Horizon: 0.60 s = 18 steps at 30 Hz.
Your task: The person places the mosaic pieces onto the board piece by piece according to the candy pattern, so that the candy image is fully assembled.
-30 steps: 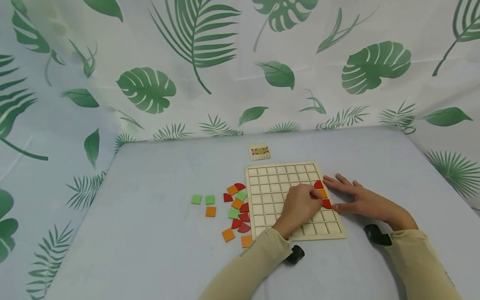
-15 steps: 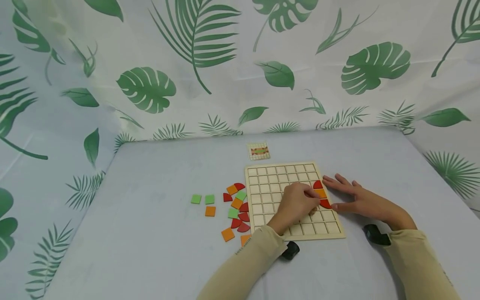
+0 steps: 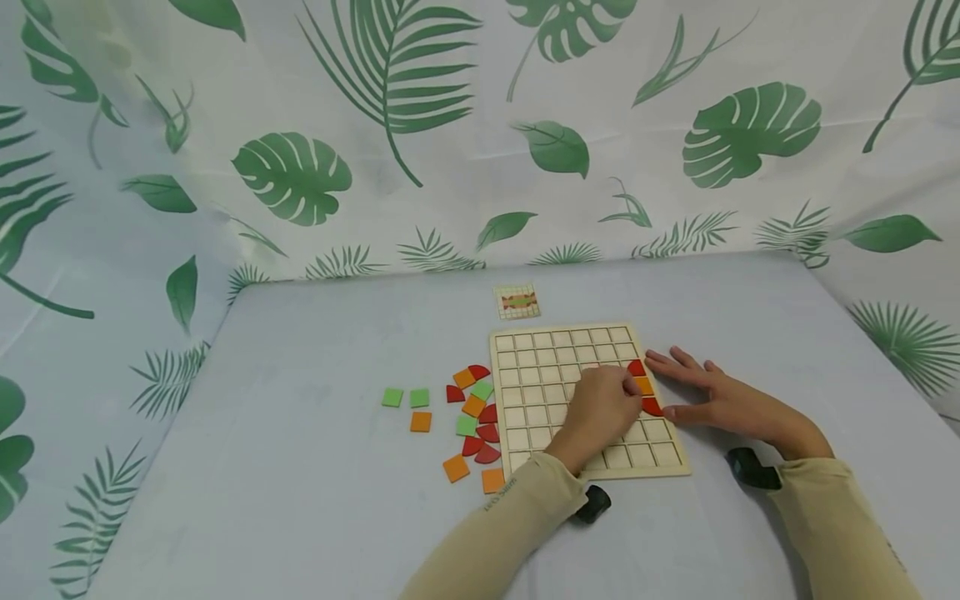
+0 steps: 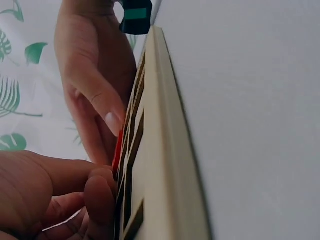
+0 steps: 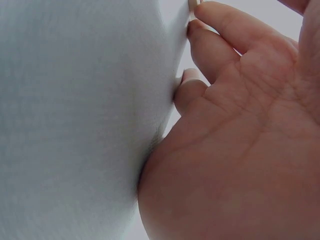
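Note:
A pale wooden grid board (image 3: 525, 400) lies on the table. Over its right half is my left hand (image 3: 600, 412), fingers bent, fingertips down at the squares beside the coloured pieces. In the left wrist view, the thumb and index finger (image 4: 102, 175) meet close to a red piece (image 4: 117, 150); whether they pinch a piece I cannot tell. Along the right edge sit a red quarter-circle piece (image 3: 636, 367), an orange square piece (image 3: 644, 386) and another red quarter-circle piece (image 3: 652, 407). My right hand (image 3: 723, 404) rests with spread fingers against that edge, holding nothing.
Left of the board lie loose pieces: green squares (image 3: 392, 397), orange squares (image 3: 456, 468) and red quarter-circles (image 3: 487, 454). Behind the board is a small pattern card (image 3: 517, 302). A leaf-print cloth (image 3: 450, 167) hangs at the back. Each wrist carries a black camera (image 3: 752, 469).
My left hand drew slightly back to the left, then returned right toward the coloured pieces. My right hand and the pieces along the board's edge stay about where they were.

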Tool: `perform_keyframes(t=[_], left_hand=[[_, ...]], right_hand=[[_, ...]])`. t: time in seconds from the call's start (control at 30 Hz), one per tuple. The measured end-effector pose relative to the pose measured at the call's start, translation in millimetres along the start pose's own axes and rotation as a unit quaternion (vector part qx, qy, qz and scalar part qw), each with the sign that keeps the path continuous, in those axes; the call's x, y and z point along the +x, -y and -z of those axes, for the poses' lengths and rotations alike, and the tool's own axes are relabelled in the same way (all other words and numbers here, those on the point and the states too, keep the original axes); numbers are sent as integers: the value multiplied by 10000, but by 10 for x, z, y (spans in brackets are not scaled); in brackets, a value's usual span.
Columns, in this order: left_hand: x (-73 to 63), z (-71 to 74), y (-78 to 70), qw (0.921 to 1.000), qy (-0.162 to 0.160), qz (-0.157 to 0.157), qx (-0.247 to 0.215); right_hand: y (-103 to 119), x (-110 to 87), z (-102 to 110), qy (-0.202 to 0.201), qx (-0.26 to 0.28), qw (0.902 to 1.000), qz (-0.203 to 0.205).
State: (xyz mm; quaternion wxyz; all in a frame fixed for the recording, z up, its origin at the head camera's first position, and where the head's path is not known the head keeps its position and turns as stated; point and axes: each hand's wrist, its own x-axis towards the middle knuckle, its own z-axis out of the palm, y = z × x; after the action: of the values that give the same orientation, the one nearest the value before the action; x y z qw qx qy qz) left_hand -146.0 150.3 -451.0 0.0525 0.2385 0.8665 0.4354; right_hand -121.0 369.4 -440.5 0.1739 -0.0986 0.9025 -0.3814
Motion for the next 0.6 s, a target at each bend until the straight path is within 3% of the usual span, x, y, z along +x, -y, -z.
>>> perform_keyframes(t=[0.13,0.23,0.33,0.4,0.5,0.6], left_hand=[[-6,16,-16,9998,29,102,-194],[-16,75,-1,9911,246,494,-1208],[-19,171,25,9619,409,1045,-2494],[-10,254,53,9387,442,1210,-3198],[4,423,99,9188,428,1120,-3761],[-5,625,143,9038,439,925,-4155]], right_hand=[[-5,-3,3,4,19,10000,12],[-3,7,6,7,20,10000,-27],[3,12,11,8,-4,9999,-103],[5,14,15,2,-18,9999,-162],[7,13,19,0,-11,9997,-252],[5,3,26,16,15,9994,-338]])
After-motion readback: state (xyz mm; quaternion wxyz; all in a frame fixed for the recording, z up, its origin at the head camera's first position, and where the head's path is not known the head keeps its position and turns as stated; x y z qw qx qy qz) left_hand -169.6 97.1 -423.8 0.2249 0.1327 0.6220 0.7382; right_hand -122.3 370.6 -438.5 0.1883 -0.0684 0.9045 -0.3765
